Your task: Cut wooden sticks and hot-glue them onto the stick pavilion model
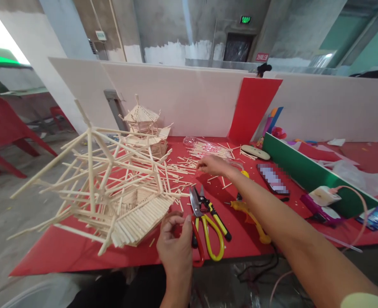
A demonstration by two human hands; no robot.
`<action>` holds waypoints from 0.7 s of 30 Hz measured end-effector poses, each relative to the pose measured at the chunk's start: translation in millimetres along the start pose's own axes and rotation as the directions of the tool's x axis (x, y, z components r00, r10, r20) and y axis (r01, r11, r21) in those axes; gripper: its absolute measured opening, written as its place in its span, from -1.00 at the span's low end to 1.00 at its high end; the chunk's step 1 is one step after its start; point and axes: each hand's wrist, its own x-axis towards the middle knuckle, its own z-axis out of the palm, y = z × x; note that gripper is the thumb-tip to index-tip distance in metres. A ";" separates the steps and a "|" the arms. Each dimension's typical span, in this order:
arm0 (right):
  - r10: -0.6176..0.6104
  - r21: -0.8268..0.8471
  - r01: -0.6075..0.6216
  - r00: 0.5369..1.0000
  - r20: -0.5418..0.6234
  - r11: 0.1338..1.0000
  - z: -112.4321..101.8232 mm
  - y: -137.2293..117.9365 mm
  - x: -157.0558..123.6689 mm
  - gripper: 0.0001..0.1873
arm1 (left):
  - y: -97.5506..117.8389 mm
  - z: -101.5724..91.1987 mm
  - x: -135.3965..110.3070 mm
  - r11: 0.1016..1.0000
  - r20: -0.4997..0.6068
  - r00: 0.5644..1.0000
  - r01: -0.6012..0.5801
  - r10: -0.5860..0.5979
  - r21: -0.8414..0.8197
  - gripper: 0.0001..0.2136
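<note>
My left hand (176, 241) is at the table's front edge, fingers loosely curled, a gap between thumb and forefinger and nothing visible in it. Just right of it lie scissors (206, 231) with red and yellow handles, and black-and-yellow pliers (216, 216). Farther off, my right hand (214, 164) reaches over loose wooden sticks (182, 167), fingertips drawn together; whatever they may pinch is too small to make out. To the left stands a large open frame of wooden sticks (112, 162) with a slatted lower roof (140, 220).
Behind the frame stands a stick pavilion (142, 115). Under my right forearm lies a yellow glue gun (251, 218). Farther right are a phone (272, 179), a green board (314, 175) and a white plug adapter (324, 196) with a cable. A red panel (255, 109) leans at the back.
</note>
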 end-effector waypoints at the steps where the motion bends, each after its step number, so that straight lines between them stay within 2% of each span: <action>1: 0.007 0.001 -0.007 1.000 0.000 1.000 -2.6 8.5 -1.4 -0.76 | 1.8 0.2 -1.2 1.000 0.018 1.000 0.000 0.000 0.010 -0.73; 4: 0.033 0.001 -0.033 0.999 0.021 0.999 -3.4 29.6 -11.2 -0.80 | 8.4 1.1 -5.3 0.999 0.096 0.995 -0.021 0.017 0.043 -0.75; 7: 0.064 -0.006 -0.063 0.997 0.041 0.998 1.0 43.0 -24.5 -0.83 | 13.9 1.6 -9.0 0.991 0.173 0.980 -0.115 0.101 0.071 -0.82; 11: 0.130 -0.033 -0.129 0.992 0.008 0.991 -2.7 58.0 -36.5 -0.83 | 13.8 0.5 -11.0 0.967 0.249 0.950 -0.225 0.191 0.117 -0.85; 16: 0.112 -0.010 -0.112 0.992 0.049 0.994 -13.2 76.0 -36.5 -0.74 | 10.5 2.4 -10.2 0.962 0.206 0.954 -0.245 0.218 0.118 -0.85; 21: 0.044 0.024 -0.047 0.992 0.121 0.999 -1.6 78.0 -26.4 -0.70 | 11.6 6.4 -11.6 0.980 0.158 0.974 -0.179 0.164 0.086 -0.79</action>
